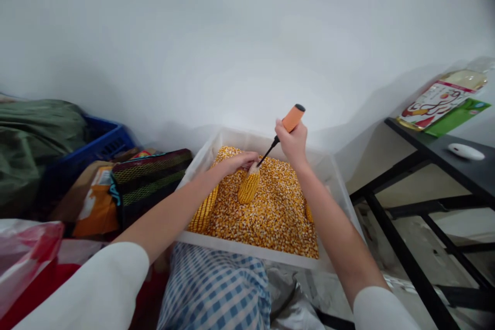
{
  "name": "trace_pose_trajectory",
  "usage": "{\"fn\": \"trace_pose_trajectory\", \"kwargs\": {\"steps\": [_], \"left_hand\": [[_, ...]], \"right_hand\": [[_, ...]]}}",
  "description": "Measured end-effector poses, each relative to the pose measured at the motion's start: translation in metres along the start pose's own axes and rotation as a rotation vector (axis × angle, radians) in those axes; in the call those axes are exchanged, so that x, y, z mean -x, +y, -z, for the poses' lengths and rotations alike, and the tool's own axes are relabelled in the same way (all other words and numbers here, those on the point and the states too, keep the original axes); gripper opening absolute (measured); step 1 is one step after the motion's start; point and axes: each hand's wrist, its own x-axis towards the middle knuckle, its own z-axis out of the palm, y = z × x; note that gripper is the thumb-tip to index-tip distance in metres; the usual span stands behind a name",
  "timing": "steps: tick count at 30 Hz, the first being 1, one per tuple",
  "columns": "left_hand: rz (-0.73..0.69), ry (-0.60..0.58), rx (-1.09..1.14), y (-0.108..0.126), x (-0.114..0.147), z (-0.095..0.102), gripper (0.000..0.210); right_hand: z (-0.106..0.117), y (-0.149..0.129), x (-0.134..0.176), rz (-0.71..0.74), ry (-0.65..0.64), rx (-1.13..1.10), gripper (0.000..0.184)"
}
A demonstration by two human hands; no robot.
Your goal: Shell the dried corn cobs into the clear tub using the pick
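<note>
My right hand [293, 140] is wrapped round the orange handle of a screwdriver [291, 117]. Its dark shaft slants down to the left, and the tip meets the pale upper end of a corn cob [248, 187]. That end is gripped by my left hand [244, 161], whose fingers are partly hidden. Yellow kernels still cover the cob's lower part. Both hands are over a white plastic bin [251, 248] filled with loose corn kernels [266, 221]. Another corn cob [203, 211] lies along the bin's left side, partly behind my left forearm.
A black-framed shelf [436, 157] stands close on the right, carrying a bottle [444, 100] and a white oval object [466, 151]. Left of the bin are a dark mesh bag [150, 180] and a blue crate [112, 139]. A white wall [232, 41] rises directly behind.
</note>
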Motion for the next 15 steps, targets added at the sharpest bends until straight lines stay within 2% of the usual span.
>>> {"fn": "trace_pose_trajectory", "kwargs": {"steps": [3,6,10,15], "left_hand": [[-0.004,-0.087,0.059,0.0012,0.0009,0.0,0.021],[0.01,-0.073,0.071,0.0013,0.0012,0.0001,0.021],[0.007,-0.077,0.07,0.0021,0.0027,0.0,0.022],[0.006,-0.066,0.042,0.0057,0.005,-0.0009,0.02]], "right_hand": [[-0.0003,-0.0006,0.0005,-0.001,0.004,-0.017,0.025],[-0.0012,-0.0005,0.001,-0.002,-0.035,-0.006,0.026],[-0.002,0.0005,0.0013,0.012,0.008,-0.023,0.024],[-0.0027,0.0055,0.002,0.018,-0.008,-0.009,0.027]]}}
